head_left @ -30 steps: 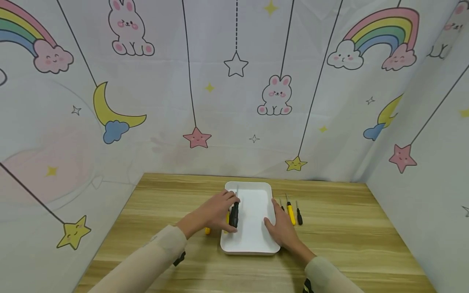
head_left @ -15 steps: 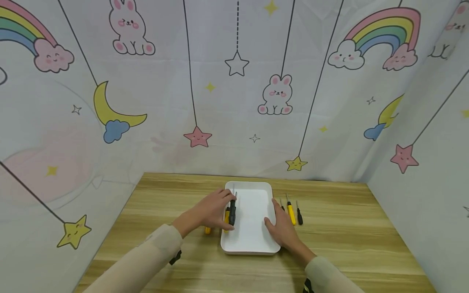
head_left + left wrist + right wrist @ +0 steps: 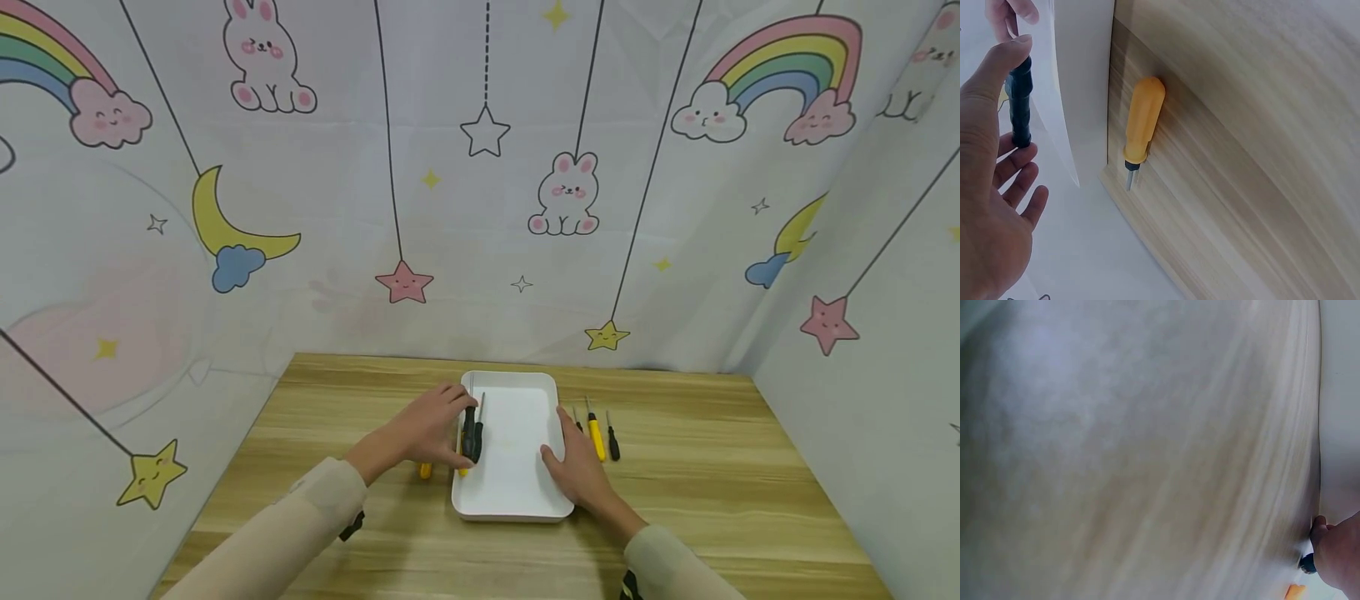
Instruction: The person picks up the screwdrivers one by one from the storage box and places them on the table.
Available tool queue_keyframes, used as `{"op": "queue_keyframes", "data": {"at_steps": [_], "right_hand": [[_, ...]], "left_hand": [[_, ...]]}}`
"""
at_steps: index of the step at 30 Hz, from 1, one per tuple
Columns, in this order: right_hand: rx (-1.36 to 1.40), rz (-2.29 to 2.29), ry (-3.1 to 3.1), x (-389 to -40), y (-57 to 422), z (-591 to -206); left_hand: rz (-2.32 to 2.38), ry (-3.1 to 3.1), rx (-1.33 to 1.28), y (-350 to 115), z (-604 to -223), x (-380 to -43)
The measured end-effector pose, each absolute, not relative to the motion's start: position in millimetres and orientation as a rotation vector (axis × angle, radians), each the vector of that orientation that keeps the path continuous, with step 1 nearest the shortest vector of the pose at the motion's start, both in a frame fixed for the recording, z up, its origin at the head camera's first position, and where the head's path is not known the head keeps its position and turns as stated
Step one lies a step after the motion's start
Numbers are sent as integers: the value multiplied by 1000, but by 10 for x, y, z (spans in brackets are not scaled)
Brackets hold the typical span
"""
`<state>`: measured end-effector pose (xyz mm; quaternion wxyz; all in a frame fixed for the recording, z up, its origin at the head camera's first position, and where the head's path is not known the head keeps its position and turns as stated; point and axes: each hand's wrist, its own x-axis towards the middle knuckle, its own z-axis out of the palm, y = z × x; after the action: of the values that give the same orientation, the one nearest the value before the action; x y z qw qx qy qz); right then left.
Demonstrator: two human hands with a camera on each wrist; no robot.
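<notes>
In the head view, my left hand (image 3: 431, 425) is over the left side of a white tray (image 3: 517, 500). Its thumb and fingertips pinch a black-handled screwdriver (image 3: 468, 433) by the two ends of the handle, as the left wrist view also shows for the black handle (image 3: 1020, 103). Just right of it, a second black screwdriver (image 3: 478, 442) lies in the tray. A yellow handle (image 3: 463, 472) shows partly beneath the held one. My right hand (image 3: 581, 471) grips the tray's right rim, thumb inside and fingers along the outer wall.
Right of the tray lie a yellow screwdriver (image 3: 596, 437), a small black one (image 3: 612, 442) and another partly hidden by my right fingers. An orange-yellow screwdriver (image 3: 1144, 115) rests on the wooden table left of the tray. Patterned cloth walls stand behind and beside the table.
My left hand has shifted slightly left with the black screwdriver, uncovering the second black one beside it. The right hand stays on the tray rim.
</notes>
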<state>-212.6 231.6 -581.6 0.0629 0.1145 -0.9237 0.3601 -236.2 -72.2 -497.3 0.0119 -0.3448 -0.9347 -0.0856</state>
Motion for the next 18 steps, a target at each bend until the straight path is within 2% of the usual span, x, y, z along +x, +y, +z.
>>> {"op": "queue_keyframes", "data": {"at_steps": [18], "right_hand": [[351,1100,-2795,-2122,2313,-5807]], "left_hand": [[-332,-2944,-1009,-843,-4918,-2358]]}}
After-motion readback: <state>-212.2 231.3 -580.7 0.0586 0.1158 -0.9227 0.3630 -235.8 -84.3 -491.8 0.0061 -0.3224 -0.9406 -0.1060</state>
